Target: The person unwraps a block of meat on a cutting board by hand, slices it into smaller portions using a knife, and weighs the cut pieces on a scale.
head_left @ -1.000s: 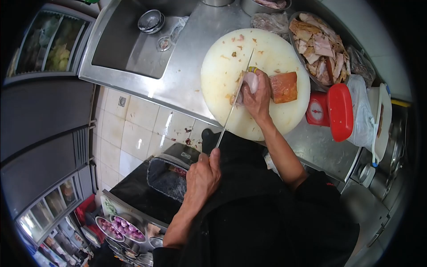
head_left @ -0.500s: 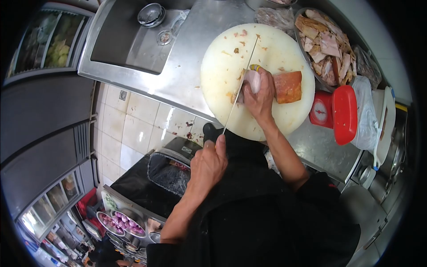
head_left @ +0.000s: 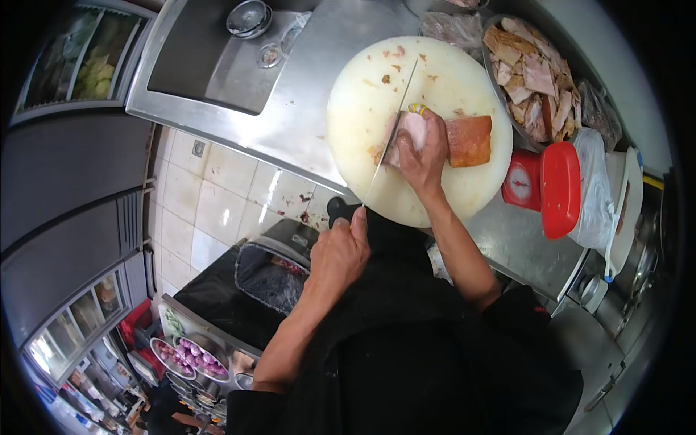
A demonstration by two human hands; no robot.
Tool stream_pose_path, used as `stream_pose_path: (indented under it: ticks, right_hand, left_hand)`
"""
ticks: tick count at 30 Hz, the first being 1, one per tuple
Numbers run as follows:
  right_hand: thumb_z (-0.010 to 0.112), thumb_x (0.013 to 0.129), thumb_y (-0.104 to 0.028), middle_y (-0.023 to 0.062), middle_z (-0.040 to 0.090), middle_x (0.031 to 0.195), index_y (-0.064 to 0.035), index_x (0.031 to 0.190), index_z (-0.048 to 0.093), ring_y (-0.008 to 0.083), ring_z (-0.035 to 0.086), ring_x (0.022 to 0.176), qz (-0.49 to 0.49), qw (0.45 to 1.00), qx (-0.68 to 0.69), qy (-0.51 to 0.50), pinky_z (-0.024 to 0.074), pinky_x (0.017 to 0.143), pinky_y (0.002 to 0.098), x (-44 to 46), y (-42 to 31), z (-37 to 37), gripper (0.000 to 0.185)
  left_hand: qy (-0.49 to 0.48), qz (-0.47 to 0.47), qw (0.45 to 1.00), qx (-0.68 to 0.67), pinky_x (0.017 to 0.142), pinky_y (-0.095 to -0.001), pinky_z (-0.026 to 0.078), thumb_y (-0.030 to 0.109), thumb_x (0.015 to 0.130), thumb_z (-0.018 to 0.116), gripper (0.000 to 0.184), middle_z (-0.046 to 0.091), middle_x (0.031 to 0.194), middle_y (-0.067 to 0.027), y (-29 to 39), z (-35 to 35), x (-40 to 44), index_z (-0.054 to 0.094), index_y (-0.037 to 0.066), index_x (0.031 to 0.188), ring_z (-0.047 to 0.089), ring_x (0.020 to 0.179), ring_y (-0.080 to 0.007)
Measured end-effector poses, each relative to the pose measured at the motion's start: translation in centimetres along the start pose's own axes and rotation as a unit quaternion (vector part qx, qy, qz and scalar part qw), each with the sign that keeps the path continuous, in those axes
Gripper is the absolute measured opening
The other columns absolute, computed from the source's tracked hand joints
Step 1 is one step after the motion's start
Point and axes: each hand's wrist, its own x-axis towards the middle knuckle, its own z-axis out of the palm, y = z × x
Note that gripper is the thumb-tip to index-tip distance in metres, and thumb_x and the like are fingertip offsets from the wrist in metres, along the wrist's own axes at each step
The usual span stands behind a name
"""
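My left hand point(head_left: 339, 250) is closed round the handle of a long, thin-bladed knife point(head_left: 410, 81). The blade reaches away from me across a round white cutting board point(head_left: 355, 76), along the left side of a pale pink piece of meat point(head_left: 415, 129). Fingers of my right hand point(head_left: 426, 156) press on that piece, and one fingertip wears a yellow band. To the right of this hand lies a block of meat with a reddish-brown surface point(head_left: 470, 141). Small meat scraps dot the board. The knife handle is hidden in my grip.
A large metal bowl of cut meat point(head_left: 536, 76) stands at the board's upper right. Beside the board is a red kitchen scale point(head_left: 523, 180). A steel sink point(head_left: 217, 87) lies to the left. Below left are a lined bin point(head_left: 272, 279) and bowls of purple onions point(head_left: 199, 359).
The knife has shifted slightly left, its blade still along the pale meat. My right hand stays on the meat. The whole view has moved a little.
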Motion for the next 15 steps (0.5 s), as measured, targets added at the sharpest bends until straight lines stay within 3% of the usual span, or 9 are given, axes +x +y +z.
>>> stream_pose_path:
  ticks: [1, 4, 6, 15]
  right_hand:
    - [0.063, 0.079, -0.012, 0.0239, 0.058, 0.109, 0.0061, 0.12, 0.052, 0.0404, 0.056, 0.101, 0.003, 1.0, 0.004, -0.001, 0.0462, 0.09, 0.0468, 0.0, -0.1, 0.1, 0.046]
    - [0.063, 0.08, -0.013, 0.0243, 0.058, 0.11, 0.0063, 0.121, 0.052, 0.0401, 0.056, 0.102, 0.02, 1.0, 0.015, -0.003, 0.0462, 0.091, 0.0464, -0.1, 0.0, 0.1, 0.046]
    - [0.063, 0.08, -0.013, 0.0246, 0.058, 0.11, 0.0068, 0.121, 0.052, 0.0399, 0.056, 0.102, 0.034, 0.999, 0.018, -0.003, 0.0461, 0.092, 0.0461, -0.2, 0.0, 0.0, 0.046]
    - [0.063, 0.081, -0.016, 0.0253, 0.057, 0.111, 0.0066, 0.121, 0.052, 0.0399, 0.057, 0.103, 0.031, 0.999, 0.022, -0.003, 0.0462, 0.092, 0.0461, 0.0, -0.1, 0.0, 0.048]
  left_hand:
    - [-0.009, -0.042, 0.999, -0.007, 0.076, -0.0594, 0.05, 0.046, 0.104, 0.036, 0.065, 0.062, 0.079, -0.0382, -0.2, 0.4, -0.3, 0.065, -0.009, 0.084, 0.062, 0.081, -0.056]
    - [-0.001, 0.017, 0.999, -0.028, 0.077, -0.0605, 0.049, 0.046, 0.104, 0.036, 0.067, 0.062, 0.078, -0.0385, -0.9, 2.3, 3.7, 0.066, -0.009, 0.082, 0.061, 0.081, -0.0566]
    - [0.013, -0.005, 0.999, -0.036, 0.077, -0.0605, 0.049, 0.046, 0.105, 0.036, 0.067, 0.062, 0.077, -0.0379, -0.2, 2.0, 4.1, 0.066, -0.009, 0.079, 0.061, 0.081, -0.0566]
    - [0.024, -0.03, 0.998, -0.051, 0.074, -0.0612, 0.049, 0.045, 0.105, 0.038, 0.06, 0.061, 0.074, -0.0378, 1.1, -0.7, 0.5, 0.059, -0.006, 0.082, 0.061, 0.079, -0.0567]
